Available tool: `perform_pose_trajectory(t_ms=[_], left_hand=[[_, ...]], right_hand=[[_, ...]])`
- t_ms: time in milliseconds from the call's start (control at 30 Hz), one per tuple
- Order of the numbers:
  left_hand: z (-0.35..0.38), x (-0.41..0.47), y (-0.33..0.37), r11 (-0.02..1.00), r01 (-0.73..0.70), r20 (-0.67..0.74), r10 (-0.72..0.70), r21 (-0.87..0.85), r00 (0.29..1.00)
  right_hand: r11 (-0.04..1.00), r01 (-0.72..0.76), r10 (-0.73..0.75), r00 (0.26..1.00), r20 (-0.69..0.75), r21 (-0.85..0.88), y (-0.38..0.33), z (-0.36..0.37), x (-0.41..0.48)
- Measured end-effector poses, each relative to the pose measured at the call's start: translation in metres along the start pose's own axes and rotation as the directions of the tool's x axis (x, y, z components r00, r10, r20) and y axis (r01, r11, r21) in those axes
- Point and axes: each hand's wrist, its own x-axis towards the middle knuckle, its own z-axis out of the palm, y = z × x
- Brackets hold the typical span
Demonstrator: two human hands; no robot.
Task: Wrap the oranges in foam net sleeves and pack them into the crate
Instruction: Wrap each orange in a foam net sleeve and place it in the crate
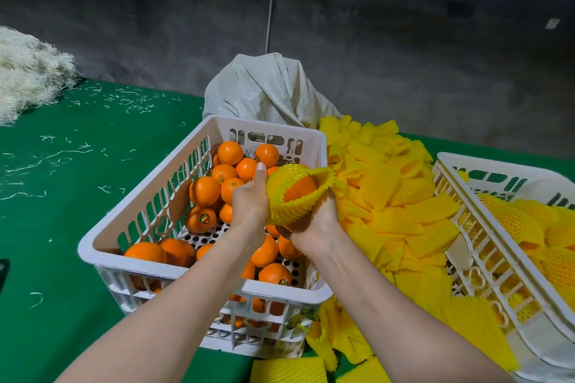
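Both my hands hold one orange [299, 189] that sits partly inside a yellow foam net sleeve [291, 205], above the right side of a white crate [130, 224]. My left hand [250, 202] grips the sleeve's left side with the thumb up. From below, my right hand [315, 227] cups and grips the sleeve. That crate holds several bare oranges [203, 191]. A second white crate [497, 261] at the right holds several sleeved oranges [510, 221].
A heap of flat yellow foam sleeves [392, 196] lies between the two crates on the green table [62, 196]. A grey woven sack [267, 87] stands behind the left crate. A pile of pale shredded fibre [28, 71] lies at the far left.
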Motion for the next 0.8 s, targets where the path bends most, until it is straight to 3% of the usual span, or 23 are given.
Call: perform_pose_trajectory(t_ms=[200, 267, 367, 467, 567, 667, 800], left_hand=[[-0.004, 0.0, -0.006, 0.985, -0.159, 0.048, 0.155, 0.075, 0.987], [-0.005, 0.0, -0.006, 0.987, -0.141, 0.052, 0.138, 0.071, 0.989], [-0.006, -0.001, -0.001, 1.0, 0.007, 0.066, -0.007, 0.002, 0.998], [-0.01, -0.006, 0.007, 0.968, 0.249, 0.331, -0.223, -0.035, 0.917], [-0.01, -0.012, 0.011, 0.93, 0.368, 0.583, -0.295, -0.006, 0.757], [-0.001, -0.019, 0.017, 0.907, 0.422, 0.63, -0.322, -0.01, 0.707], [0.015, -0.027, 0.019, 0.912, 0.402, 0.635, -0.357, 0.079, 0.685]], right_hand=[[0.998, 0.041, -0.04, 0.999, 0.016, -0.049, 0.0, -0.003, 0.001], [0.987, 0.12, -0.12, 0.993, 0.008, -0.103, 0.001, -0.002, 0.0], [0.918, 0.304, -0.314, 0.95, 0.003, -0.253, -0.002, -0.003, -0.002], [0.747, 0.517, -0.543, 0.837, 0.064, -0.418, -0.011, -0.008, -0.003], [0.411, 0.633, -0.718, 0.668, 0.196, -0.656, -0.021, -0.018, -0.011], [0.234, 0.659, -0.754, 0.588, 0.295, -0.715, -0.03, -0.03, -0.02], [0.172, 0.699, -0.777, 0.529, 0.34, -0.695, -0.046, -0.047, -0.025]])
